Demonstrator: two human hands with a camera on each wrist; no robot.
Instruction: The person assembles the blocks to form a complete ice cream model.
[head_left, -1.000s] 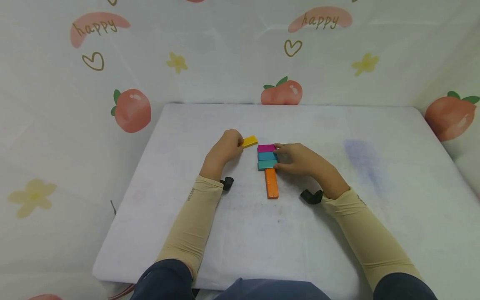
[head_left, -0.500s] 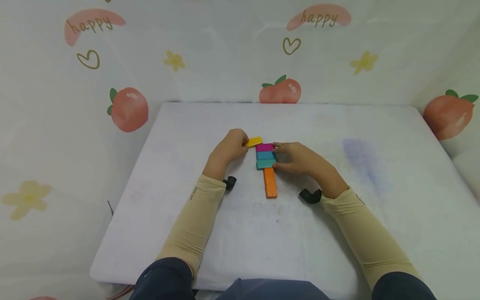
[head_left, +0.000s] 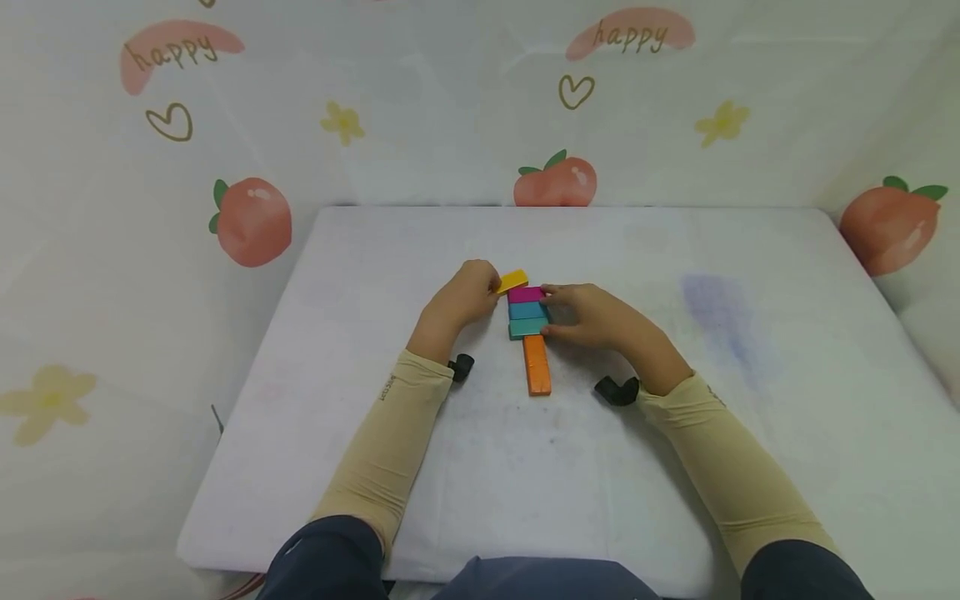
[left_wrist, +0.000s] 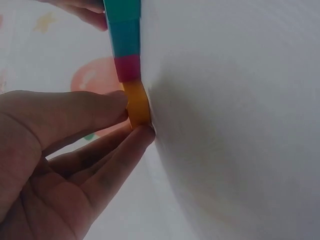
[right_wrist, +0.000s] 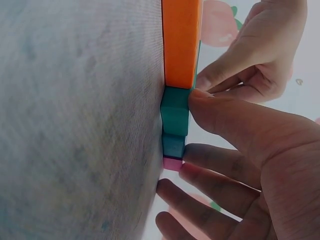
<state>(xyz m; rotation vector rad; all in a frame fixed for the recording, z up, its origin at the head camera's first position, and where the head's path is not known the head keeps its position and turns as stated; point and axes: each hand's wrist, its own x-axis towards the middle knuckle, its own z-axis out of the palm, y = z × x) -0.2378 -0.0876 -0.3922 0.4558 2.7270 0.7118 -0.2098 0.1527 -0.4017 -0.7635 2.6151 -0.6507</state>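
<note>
My left hand (head_left: 471, 293) pinches one end of a yellow block (head_left: 513, 281) between thumb and fingers. The block lies slightly askew, its right end at the far edge of a magenta block (head_left: 525, 295). Below that, a blue block (head_left: 528, 311) and a teal block (head_left: 528, 327) lie side by side in the same row. An orange block (head_left: 536, 365) runs lengthwise from the teal one toward the body. My right hand (head_left: 592, 317) touches the row's right ends, its thumb at the teal block and fingers spread by the blue and magenta ones in the right wrist view.
The blocks lie on a white-covered table (head_left: 465, 467) with a faint purple stain (head_left: 722, 321) at right. A patterned cloth (head_left: 420, 75) hangs behind its far edge. Black wrist-worn pieces (head_left: 617, 391) stick out from both sleeves, low over the table.
My left hand has brought the yellow block rightward to the far edge of the magenta one and tilted it slightly. The right hand stays at the row's right ends.
</note>
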